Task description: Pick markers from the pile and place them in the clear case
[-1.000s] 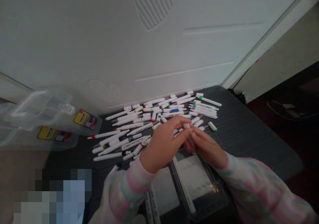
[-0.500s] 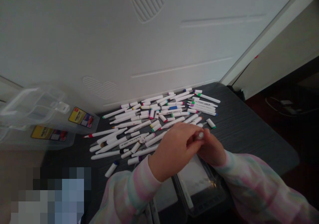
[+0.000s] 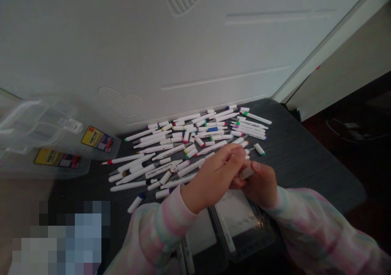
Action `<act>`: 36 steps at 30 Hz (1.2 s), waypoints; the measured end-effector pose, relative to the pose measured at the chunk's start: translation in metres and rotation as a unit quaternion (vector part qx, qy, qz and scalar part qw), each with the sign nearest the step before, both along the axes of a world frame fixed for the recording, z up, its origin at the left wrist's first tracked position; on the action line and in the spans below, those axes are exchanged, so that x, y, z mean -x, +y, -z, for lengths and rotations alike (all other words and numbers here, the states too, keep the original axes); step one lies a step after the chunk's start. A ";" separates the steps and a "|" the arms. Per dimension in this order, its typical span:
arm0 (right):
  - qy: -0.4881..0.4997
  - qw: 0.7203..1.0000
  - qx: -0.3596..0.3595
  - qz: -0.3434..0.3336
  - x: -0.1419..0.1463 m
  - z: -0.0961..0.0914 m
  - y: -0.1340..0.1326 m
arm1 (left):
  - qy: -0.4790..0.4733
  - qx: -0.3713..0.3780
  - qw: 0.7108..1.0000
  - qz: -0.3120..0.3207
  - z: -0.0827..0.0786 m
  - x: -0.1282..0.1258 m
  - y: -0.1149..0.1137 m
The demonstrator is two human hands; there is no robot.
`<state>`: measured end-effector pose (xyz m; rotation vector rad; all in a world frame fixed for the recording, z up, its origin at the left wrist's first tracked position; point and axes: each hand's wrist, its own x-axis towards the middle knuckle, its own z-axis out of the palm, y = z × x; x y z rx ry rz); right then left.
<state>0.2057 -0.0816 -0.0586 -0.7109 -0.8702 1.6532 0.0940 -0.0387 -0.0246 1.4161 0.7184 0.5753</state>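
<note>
My left hand (image 3: 212, 179) and my right hand (image 3: 261, 183) meet above the near edge of a dark table (image 3: 305, 161). Both close on one white marker (image 3: 247, 172), which shows between the fingers of the two hands. Behind them lies a spread of several white markers with coloured ends (image 3: 195, 138). A loose white cap with a green tip (image 3: 259, 149) lies just right of my hands.
Two clear plastic cases with yellow labels (image 3: 61, 140) stand at the left of the table. Under my wrists sit clear trays with white inserts (image 3: 241, 222). A white panelled wall (image 3: 183, 42) rises behind the table. Dark floor with cables lies to the right.
My hands stay joined on the marker. They first moved a little toward me, and the marker now lies more level between my fingers.
</note>
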 end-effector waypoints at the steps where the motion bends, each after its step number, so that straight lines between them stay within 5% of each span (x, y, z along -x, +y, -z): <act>1: 0.012 1.000 0.003 -0.005 0.000 0.000 0.000 | -0.004 -0.001 1.000 -0.007 0.000 0.000 0.001; 10: 0.094 0.995 0.010 -0.027 -0.010 -0.009 0.001 | -0.025 0.006 0.999 -0.019 -0.004 0.004 0.003; 17: 0.065 0.994 0.045 0.071 -0.016 -0.012 0.013 | -0.005 0.002 1.000 -0.003 0.004 0.002 0.004; 25: 0.124 0.974 0.112 0.155 -0.014 -0.019 0.019 | 0.209 -0.124 0.965 0.103 0.011 0.005 0.005; 30: 0.110 0.970 0.110 0.187 -0.017 -0.016 0.021 | 0.243 -0.156 0.942 0.173 0.005 0.007 0.009; 36: 0.001 0.956 0.040 0.289 -0.023 -0.007 0.031 | 0.279 -0.193 0.928 0.151 0.001 0.013 0.013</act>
